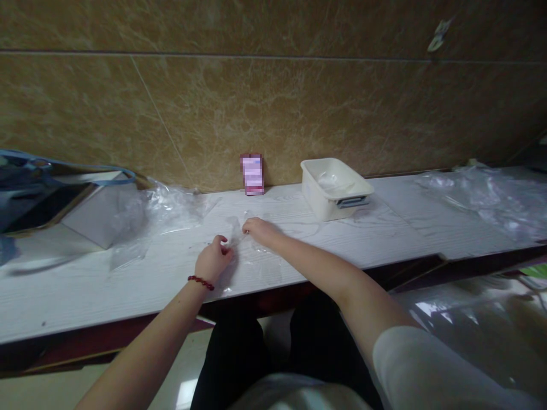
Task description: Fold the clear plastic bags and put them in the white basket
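Thin clear plastic bags (260, 265) lie crumpled on the white wood-grain counter between and below my hands. My right hand (259, 230) is closed in a pinch on the clear plastic, its fingertips at the upper part of the film. Just to the left, my left hand (215, 259), with a red beaded bracelet (200, 282) at the wrist, is loosely curled. A gap shows between its thumb and forefinger, beside the plastic. How many bags overlap here is hard to make out.
A phone (253, 174) leans upright against the tiled wall. Right of it stands a cream plastic bin (325, 199) with clear film inside. Clear plastic piles (175, 205) lie left, and more plastic bags (491, 199) far right. A white box (100, 213) stands at left.
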### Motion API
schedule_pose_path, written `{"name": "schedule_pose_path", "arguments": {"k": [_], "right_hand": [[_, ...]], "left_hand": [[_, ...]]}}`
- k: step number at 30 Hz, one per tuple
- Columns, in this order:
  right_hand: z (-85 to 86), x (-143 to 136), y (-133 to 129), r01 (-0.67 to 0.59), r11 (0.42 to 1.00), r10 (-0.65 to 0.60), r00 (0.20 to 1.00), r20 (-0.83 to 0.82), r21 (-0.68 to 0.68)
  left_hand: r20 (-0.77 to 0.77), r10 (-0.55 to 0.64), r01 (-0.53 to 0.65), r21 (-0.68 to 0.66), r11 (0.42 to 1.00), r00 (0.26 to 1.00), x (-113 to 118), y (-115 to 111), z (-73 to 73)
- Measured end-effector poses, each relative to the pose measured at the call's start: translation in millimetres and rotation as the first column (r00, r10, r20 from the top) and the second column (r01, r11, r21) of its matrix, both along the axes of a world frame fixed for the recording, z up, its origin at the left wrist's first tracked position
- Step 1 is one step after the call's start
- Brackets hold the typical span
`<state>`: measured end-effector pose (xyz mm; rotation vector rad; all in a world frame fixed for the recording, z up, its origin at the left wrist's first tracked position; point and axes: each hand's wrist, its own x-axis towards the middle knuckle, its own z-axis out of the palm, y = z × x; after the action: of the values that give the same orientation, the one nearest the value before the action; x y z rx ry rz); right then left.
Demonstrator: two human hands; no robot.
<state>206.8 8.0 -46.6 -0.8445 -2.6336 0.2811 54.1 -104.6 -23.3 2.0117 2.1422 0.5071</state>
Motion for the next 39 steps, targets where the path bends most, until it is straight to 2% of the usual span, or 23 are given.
{"name": "schedule_pose_path", "arguments": {"k": [3, 6, 10, 15, 22, 25, 29, 34, 39], "right_hand": [[-1.8, 3, 4, 0.017, 1.000, -0.017, 1.000, -0.001, 0.005], [-0.6, 7, 6, 0.008, 1.000, -0.008, 1.000, 0.001, 0.020], [5.2, 8, 5, -0.026, 0.999, 0.026, 1.000, 0.011, 0.034], [11.5, 12, -1, -0.076, 0.994, 0.075, 0.997, 0.023, 0.076], [10.2, 22, -4, -0.142, 0.984, 0.129, 0.985, 0.119, 0.111], [16.0, 26, -9, -0.092, 0.992, 0.077, 0.985, 0.156, 0.090], [25.7, 29, -17, 0.060, 0.992, -0.075, 0.986, 0.146, 0.107], [24.3, 27, -18, 0.026, 0.987, -0.062, 0.972, 0.225, 0.161], [25.7, 27, -18, 0.087, 0.984, -0.126, 0.958, 0.258, 0.157]], "left_hand": [[-0.060, -0.034, 0.034, 0.005, 0.999, 0.998, -3, -1, -1.4], [-0.054, -0.145, 0.148, 0.058, 0.987, 0.988, -14, 3, -0.7], [-0.102, -0.318, 0.333, 0.193, 0.923, 0.943, -32, 20, -3.3], [-0.147, -0.433, 0.454, 0.177, 0.873, 0.890, -44, 38, -13.1], [-0.214, -0.422, 0.440, 0.043, 0.897, 0.881, -52, 37, -14.3], [-0.242, -0.416, 0.424, -0.018, 0.905, 0.877, -55, 37, -11.1], [-0.305, -0.410, 0.403, -0.088, 0.911, 0.860, -55, 38, -7.9], [-0.328, -0.412, 0.400, -0.108, 0.910, 0.850, -55, 38, -7.2], [-0.328, -0.420, 0.407, -0.110, 0.907, 0.846, -57, 38, -5.8]]}}
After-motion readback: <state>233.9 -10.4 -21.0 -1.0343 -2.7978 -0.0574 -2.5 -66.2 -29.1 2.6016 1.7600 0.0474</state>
